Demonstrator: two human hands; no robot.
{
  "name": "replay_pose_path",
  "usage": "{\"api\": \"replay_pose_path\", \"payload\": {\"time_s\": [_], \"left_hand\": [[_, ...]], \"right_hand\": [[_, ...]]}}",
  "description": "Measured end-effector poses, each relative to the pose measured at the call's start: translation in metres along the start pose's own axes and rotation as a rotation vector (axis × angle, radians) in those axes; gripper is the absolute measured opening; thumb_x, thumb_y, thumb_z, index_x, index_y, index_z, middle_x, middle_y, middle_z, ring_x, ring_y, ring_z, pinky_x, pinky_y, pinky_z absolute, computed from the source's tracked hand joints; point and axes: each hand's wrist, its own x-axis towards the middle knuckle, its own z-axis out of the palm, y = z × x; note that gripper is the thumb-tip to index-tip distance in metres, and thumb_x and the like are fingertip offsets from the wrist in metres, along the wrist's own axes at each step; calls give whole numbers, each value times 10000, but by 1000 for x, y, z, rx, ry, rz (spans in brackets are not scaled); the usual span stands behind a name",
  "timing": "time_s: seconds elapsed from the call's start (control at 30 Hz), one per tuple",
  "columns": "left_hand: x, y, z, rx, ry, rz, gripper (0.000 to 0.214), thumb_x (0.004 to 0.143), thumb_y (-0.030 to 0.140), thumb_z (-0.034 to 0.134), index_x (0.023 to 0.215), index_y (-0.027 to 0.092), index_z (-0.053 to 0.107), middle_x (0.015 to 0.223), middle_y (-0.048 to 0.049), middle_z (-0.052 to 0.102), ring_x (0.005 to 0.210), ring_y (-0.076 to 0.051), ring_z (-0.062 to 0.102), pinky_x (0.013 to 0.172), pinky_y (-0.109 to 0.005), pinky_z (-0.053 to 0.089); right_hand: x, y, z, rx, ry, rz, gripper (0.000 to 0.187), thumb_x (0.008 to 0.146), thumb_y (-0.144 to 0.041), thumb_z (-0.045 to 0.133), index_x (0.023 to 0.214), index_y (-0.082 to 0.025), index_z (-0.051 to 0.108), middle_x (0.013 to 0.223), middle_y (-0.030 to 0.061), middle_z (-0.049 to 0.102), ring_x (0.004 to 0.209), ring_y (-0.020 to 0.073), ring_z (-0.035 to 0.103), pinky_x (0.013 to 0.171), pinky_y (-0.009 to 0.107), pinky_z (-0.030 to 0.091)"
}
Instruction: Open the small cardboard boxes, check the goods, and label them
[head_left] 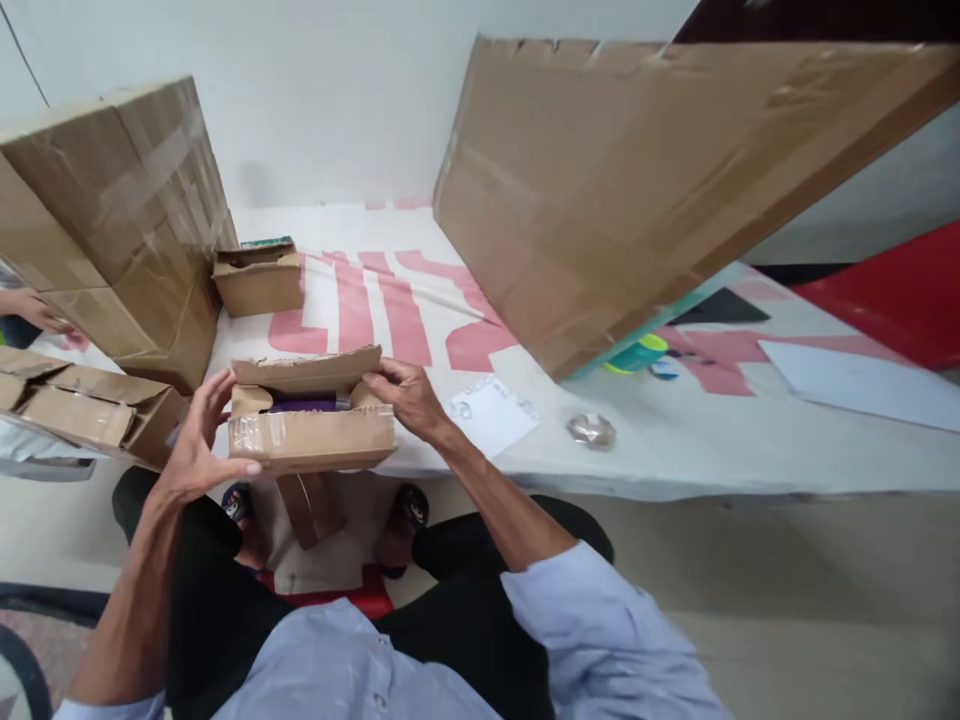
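Observation:
An open cardboard box point(311, 440) rests at the table's front edge, its long back flap standing up. Something dark purple point(307, 405) lies inside, mostly covered by the box walls. My left hand point(196, 440) grips the box's left end, with the thumb along the front and the fingers behind. At the right end, my right hand point(405, 395) has its fingers closed on the back corner, by the flap. Clear tape shows on the box's front left.
Stacked taped cartons point(150, 210) stand at the left, near a smaller open box point(259, 280). Another long box point(97, 400) is left of me, and a person's hand point(37, 308) shows beyond. A big cardboard sheet point(637, 180) leans at the right. A tape roll point(591, 430) lies near paper point(495, 415).

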Motion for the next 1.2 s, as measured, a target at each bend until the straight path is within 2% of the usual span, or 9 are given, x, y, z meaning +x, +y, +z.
{"api": "replay_pose_path", "payload": {"time_s": [0.17,0.3,0.5,0.6,0.8,0.97,1.03,1.1,1.2], "left_hand": [[6,-26,10,145,-12,-36,1117,654,633,938,1568,245,425,1639,-188,404,1539,-434,401,1190,-579,471],[5,-25,9,148,-23,-20,1092,664,616,932,1567,254,436,1630,-182,393,1534,-437,391,1178,-569,484],[5,-16,8,189,-75,-47,1070,706,575,906,1587,243,397,1604,-180,393,1531,-423,378,1215,-610,424],[6,-14,9,183,-86,-55,1083,719,562,895,1605,243,360,1614,-179,371,1538,-410,367,1232,-609,401],[5,-15,9,212,-93,-38,1085,733,568,880,1614,233,342,1611,-179,374,1533,-394,382,1261,-613,358],[5,-13,10,236,-75,-29,1046,767,611,844,1610,242,348,1628,-181,374,1533,-379,395,1264,-596,361],[5,-11,9,254,-56,-39,1008,784,638,814,1598,240,373,1613,-177,405,1513,-376,426,1244,-583,395],[5,-12,4,293,-20,-65,968,793,669,785,1575,241,407,1579,-164,454,1467,-378,484,1201,-563,455],[7,-24,-7,392,-7,-98,931,815,681,754,1576,285,392,1517,-136,517,1355,-375,585,1055,-499,582]], "right_hand": [[23,22,-1,70,-107,88,438,774,-582,751,976,-194,774,930,37,772,853,217,685,746,323,552],[29,20,-17,28,-47,95,486,773,-650,751,978,-210,774,936,50,773,831,202,680,749,325,564],[18,-5,-16,-323,95,-185,380,912,-506,642,662,-223,604,679,-6,610,650,153,530,657,307,462],[6,-24,-5,-522,-50,-294,344,958,-401,636,666,-220,638,712,17,643,709,170,560,724,323,457],[-1,-45,8,-643,-315,-206,251,960,-394,691,791,-231,779,837,42,748,856,208,636,789,326,461],[1,-40,16,-480,-278,-202,153,912,-228,651,791,-219,744,808,12,734,806,178,644,786,316,477],[-6,-39,23,-472,-178,-289,170,930,-201,626,788,-219,719,824,25,724,810,185,644,805,338,493],[-20,-40,30,-533,-54,-495,195,959,-188,610,789,-225,697,889,54,732,879,209,644,877,389,501],[-44,-38,40,-645,-68,-874,165,942,-150,637,813,-248,670,948,53,740,976,224,633,940,410,501]]}}
